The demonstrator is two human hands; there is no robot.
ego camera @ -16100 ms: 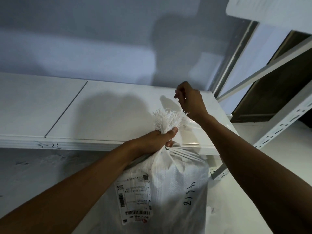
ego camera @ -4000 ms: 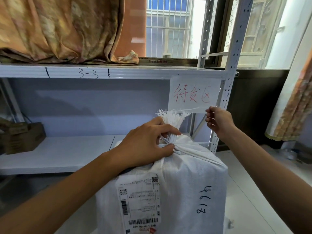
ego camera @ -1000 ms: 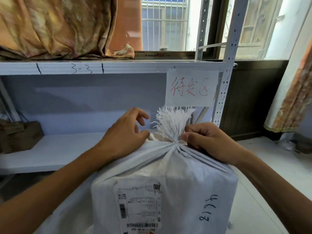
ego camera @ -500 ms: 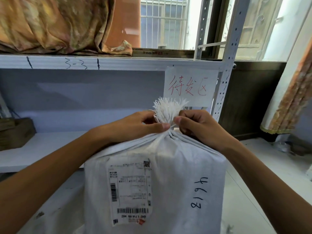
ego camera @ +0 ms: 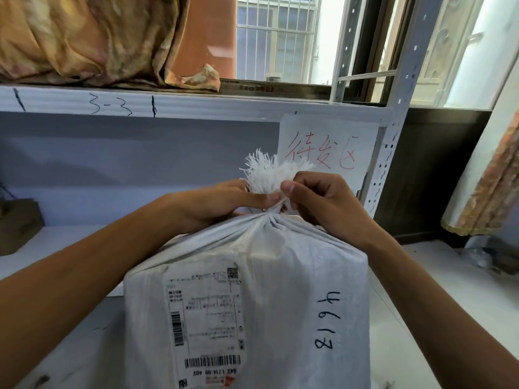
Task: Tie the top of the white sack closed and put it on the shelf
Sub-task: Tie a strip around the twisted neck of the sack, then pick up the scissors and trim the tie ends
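Observation:
The white sack (ego camera: 280,290) stands upright in front of me, with a shipping label and a handwritten number on its side. Its top is gathered into a tight neck, and a frayed white tuft (ego camera: 269,172) sticks up above it. My left hand (ego camera: 219,203) pinches the neck from the left. My right hand (ego camera: 325,203) grips the neck from the right, thumb pressed against the tuft. The white shelf board (ego camera: 56,242) lies behind and to the left of the sack.
A brown box (ego camera: 16,226) sits at the left end of the shelf. The upper shelf edge (ego camera: 112,103) marked 3-3 carries a bundled curtain. A paper sign (ego camera: 328,147) with red writing hangs by the perforated white upright (ego camera: 390,147). Floor lies to the right.
Both hands have closed in on the sack's neck, from resting on its shoulders a second ago. The sack has risen slightly in view and the tuft is squeezed narrower.

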